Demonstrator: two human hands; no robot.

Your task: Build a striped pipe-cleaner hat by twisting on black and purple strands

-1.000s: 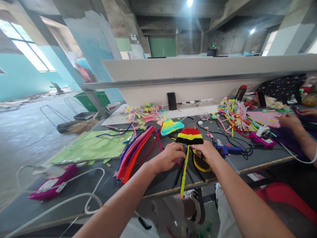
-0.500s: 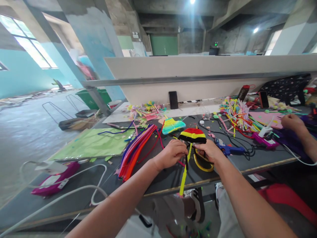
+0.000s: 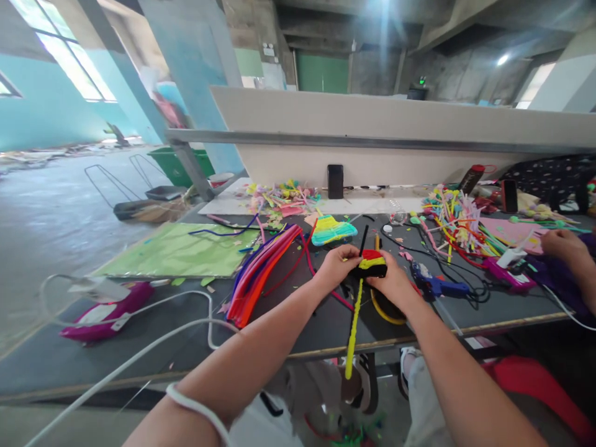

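Both hands are at a red, yellow and black striped piece (image 3: 373,263) made of fuzzy pipe cleaners, just above the table's front. My right hand (image 3: 388,280) grips it at the right side. My left hand (image 3: 341,264) pinches a black pipe cleaner (image 3: 364,241), which sticks up against the piece's left edge. A yellow pipe cleaner (image 3: 355,329) hangs from beneath the piece past the table edge. Under my right hand lies a yellow-and-black looped handle (image 3: 385,312), partly hidden. A yellow and turquoise striped piece (image 3: 333,230) rests behind my left hand.
A bundle of pink, purple and orange pipe cleaners (image 3: 263,273) lies left; a blue glue gun (image 3: 437,284) lies right. A white cable (image 3: 135,347) crosses my left forearm. A propped phone (image 3: 335,181) stands at the back. Another person's hand (image 3: 565,245) is at far right.
The black pipe cleaner in my left hand pointed down before; now it points up. The striped piece has tipped and shows less of its face. The camera view has shifted slightly.
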